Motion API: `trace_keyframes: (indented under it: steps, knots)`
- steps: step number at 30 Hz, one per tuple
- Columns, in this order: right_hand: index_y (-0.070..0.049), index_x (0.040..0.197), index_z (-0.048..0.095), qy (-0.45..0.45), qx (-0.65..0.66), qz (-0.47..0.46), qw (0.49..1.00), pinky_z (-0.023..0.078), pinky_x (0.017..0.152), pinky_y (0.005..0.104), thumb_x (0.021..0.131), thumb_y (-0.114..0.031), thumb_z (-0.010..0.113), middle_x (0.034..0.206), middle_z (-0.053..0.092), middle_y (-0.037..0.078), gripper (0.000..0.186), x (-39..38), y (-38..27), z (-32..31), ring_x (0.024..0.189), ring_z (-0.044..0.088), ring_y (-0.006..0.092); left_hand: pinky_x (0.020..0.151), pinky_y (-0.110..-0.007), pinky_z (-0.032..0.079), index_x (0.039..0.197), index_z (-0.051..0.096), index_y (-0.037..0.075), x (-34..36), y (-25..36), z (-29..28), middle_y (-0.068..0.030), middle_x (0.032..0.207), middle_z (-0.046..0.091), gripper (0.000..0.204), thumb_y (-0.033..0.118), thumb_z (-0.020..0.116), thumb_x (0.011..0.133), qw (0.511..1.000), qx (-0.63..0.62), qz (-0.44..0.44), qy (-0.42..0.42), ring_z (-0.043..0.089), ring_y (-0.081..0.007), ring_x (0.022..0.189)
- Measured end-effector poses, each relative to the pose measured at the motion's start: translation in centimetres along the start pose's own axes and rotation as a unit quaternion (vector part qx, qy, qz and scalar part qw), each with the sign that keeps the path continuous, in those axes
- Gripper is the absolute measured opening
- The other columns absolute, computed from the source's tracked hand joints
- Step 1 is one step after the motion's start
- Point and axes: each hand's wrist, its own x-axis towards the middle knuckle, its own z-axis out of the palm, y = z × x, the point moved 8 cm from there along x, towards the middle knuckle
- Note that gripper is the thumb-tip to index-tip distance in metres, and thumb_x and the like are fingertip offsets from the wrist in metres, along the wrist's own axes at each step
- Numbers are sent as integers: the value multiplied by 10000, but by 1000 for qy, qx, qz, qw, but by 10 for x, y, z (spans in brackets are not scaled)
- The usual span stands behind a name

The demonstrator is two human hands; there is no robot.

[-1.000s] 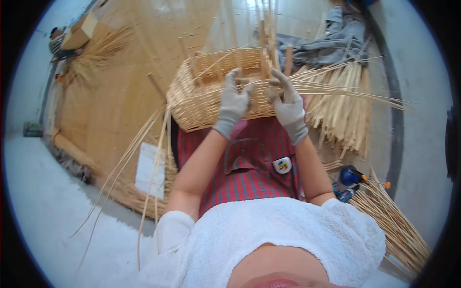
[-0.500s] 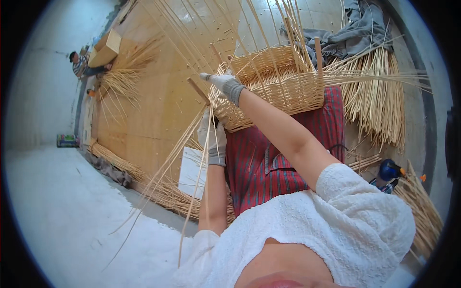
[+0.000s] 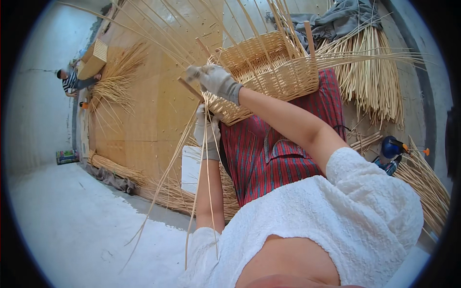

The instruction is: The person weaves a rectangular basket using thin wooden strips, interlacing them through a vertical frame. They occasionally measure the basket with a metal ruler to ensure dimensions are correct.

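Observation:
My left hand, in a grey glove, is at the lower left corner of the pale woven basket, its fingers closed among long loose canes hanging there; what exactly they hold is hidden. My right hand, also gloved, reaches across over the left end, its blurred fingertips beside a short wooden stake. The basket rests on a red striped cloth over my lap, with upright stakes and long canes sticking out of its rim.
A person works at upper left beside a box-like woven piece and cane bundles. Cane bundles and grey cloth lie at upper right. A blue tool is at right, a white board by my left arm, and wooden boards underneath.
Both hands have moved from the basket's front to its left end, the right arm now crossing over. Since half a second ago the basket has shifted slightly up and left in view.

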Motion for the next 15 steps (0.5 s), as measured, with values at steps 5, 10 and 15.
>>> trace_keyframes:
  steps: [5, 10, 15]
  knots:
    - [-11, 1328, 620, 257, 99, -336, 901, 521, 934, 244, 988, -419, 685, 1184, 719, 112, 536, -66, -64, -20, 1070, 675, 149, 787, -439, 549, 1310, 485, 183, 0, -3, -6, -122, 1080, 732, 573, 329, 820, 870, 998, 65, -27, -5, 727, -329, 933]
    - [-29, 1130, 647, 119, 307, -221, 918, 560, 763, 268, 1066, -178, 575, 1030, 721, 76, 178, -49, 36, -53, 880, 666, 107, 744, -468, 548, 1223, 513, 186, 8, 6, -10, -115, 1046, 741, 550, 401, 832, 830, 996, 86, -24, 7, 727, -351, 909]
    - [-31, 1016, 697, 159, 306, -125, 930, 588, 743, 291, 1052, -194, 611, 892, 723, 55, 188, -103, 63, -87, 809, 698, 140, 773, -448, 556, 1250, 576, 185, 7, 14, -9, -126, 1044, 737, 508, 356, 815, 835, 997, 65, -5, 41, 713, -366, 909]
